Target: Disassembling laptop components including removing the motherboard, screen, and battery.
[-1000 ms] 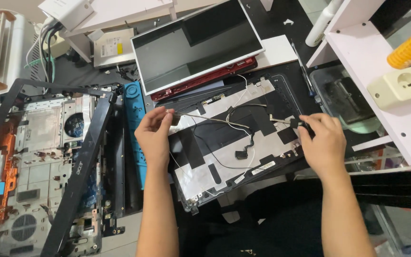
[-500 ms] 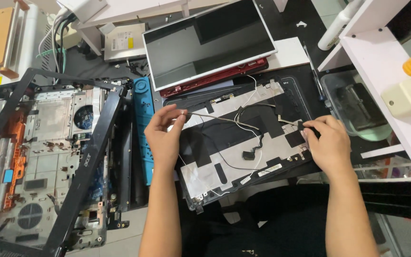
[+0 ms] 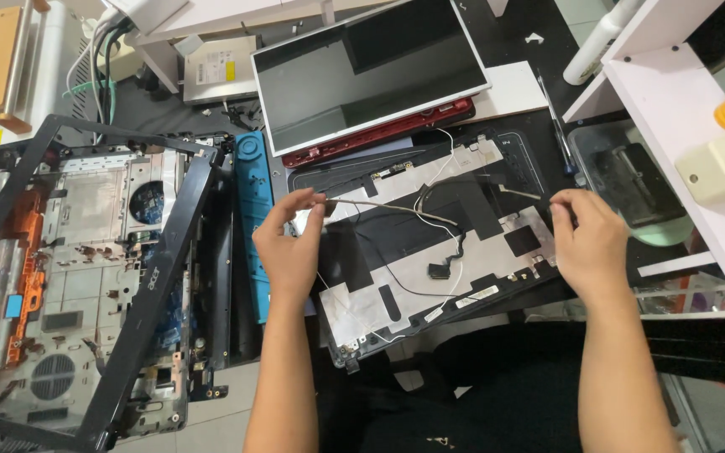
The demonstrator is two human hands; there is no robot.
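1. Furthest left on the worktop [image 3: 211, 419] we saw an opened laptop base [image 3: 86, 277] with a black screen bezel frame [image 3: 157, 277] leaning across it, well apart from our hands.
2. Our left hand [image 3: 289, 243] hovered at the left edge of the laptop lid back cover [image 3: 430, 252], thumb and forefinger pinched on the near end of a thin grey cable [image 3: 379, 205].
3. That cable ran roughly left to right across the cover's upper half, so its long axis lay between our two hands; the left hand was clearly the one on it.
4. The cover itself lay flat and slightly turned, straight ahead of us, with foil patches and a small black connector [image 3: 440, 270] near its middle.
5. Behind it rested a bare display panel [image 3: 367, 71] on a red lid [image 3: 379, 134].
6. Our right hand [image 3: 589, 239] sat at the cover's right edge, fingers curled at the rim; we could not tell whether it gripped anything.
7. Right of that stood a white shelf [image 3: 673, 109].
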